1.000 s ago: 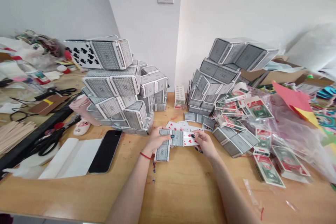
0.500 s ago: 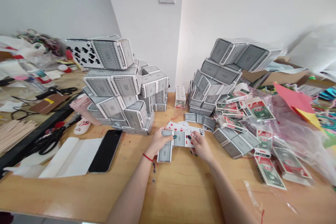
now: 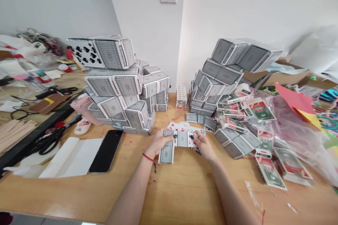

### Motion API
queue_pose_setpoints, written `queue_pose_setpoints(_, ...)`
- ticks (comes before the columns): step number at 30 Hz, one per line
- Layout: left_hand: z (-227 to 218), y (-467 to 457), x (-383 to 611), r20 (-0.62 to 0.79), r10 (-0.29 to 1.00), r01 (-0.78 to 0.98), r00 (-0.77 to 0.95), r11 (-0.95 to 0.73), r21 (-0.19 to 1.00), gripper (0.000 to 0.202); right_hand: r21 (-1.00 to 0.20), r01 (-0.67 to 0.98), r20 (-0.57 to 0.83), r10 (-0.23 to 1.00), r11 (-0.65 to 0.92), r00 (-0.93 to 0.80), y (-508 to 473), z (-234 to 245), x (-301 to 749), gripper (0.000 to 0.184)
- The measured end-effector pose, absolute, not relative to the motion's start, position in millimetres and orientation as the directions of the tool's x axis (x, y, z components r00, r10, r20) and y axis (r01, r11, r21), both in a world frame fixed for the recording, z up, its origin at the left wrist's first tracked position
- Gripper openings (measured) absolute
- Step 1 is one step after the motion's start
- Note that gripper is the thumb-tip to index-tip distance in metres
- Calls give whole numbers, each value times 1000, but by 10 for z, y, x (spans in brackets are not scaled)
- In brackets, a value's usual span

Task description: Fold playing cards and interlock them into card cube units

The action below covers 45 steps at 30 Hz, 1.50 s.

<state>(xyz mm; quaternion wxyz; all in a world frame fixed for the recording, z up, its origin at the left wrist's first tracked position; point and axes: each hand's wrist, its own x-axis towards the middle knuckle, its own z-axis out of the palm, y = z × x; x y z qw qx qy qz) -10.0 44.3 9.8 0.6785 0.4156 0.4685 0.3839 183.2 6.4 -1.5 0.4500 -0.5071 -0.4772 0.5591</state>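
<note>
Head view: left hand [image 3: 159, 143] has its fingers together, clamped on grey-backed playing cards [image 3: 182, 139] at mid-table, and right hand [image 3: 203, 144] pinches their right end, fingertips [image 3: 192, 136] closed on the edge. A grey-backed card packet [image 3: 166, 155] touches the table just below the left hand, and loose red-suit cards [image 3: 174, 125] lie face-up at 12 o'clock. Stacked card decks [image 3: 113, 86] rise at 11 o'clock, more stacked decks [image 3: 219, 74] at 1 o'clock, a black smartphone [image 3: 106, 151] sits at 9 o'clock, and dollar-print card packs [image 3: 269, 172] lie at 4 o'clock on the wooden table [image 3: 185, 197].
</note>
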Motion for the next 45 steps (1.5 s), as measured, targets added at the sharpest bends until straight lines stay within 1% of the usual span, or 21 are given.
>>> queue_pose_setpoints(7,136,431,-102,-305,913,-122,271,347,930,26,-991,84,-115,990,-109,-76,49,-11,1845,25)
queue_pose_setpoints(13,161,426,-110,-307,919,-137,249,347,928,29,-988,135,-78,996,-71,-51,45,-55,1802,23)
queue_pose_setpoints(17,193,423,-124,-293,921,-116,257,331,937,36,-980,181,-92,995,-83,-40,35,-41,1797,23)
queue_pose_setpoints(22,196,440,-152,-315,896,-142,313,373,917,42,-986,133,-114,987,-99,-113,27,16,1855,25)
queue_pose_setpoints(26,203,434,-158,-306,885,-160,351,379,911,45,-990,96,-112,985,-99,-134,30,29,1897,27)
queue_pose_setpoints(32,219,424,-155,-300,892,-182,337,374,909,44,-991,80,-116,982,-105,-147,40,33,1918,29)
queue_pose_setpoints(39,211,456,-189,-313,900,-204,305,383,901,45,-990,77,-127,987,-120,-94,50,28,1971,31)
queue_pose_setpoints(45,182,431,-147,-305,898,-201,316,378,904,46,-994,20,-113,988,-111,-106,72,-31,1945,30)
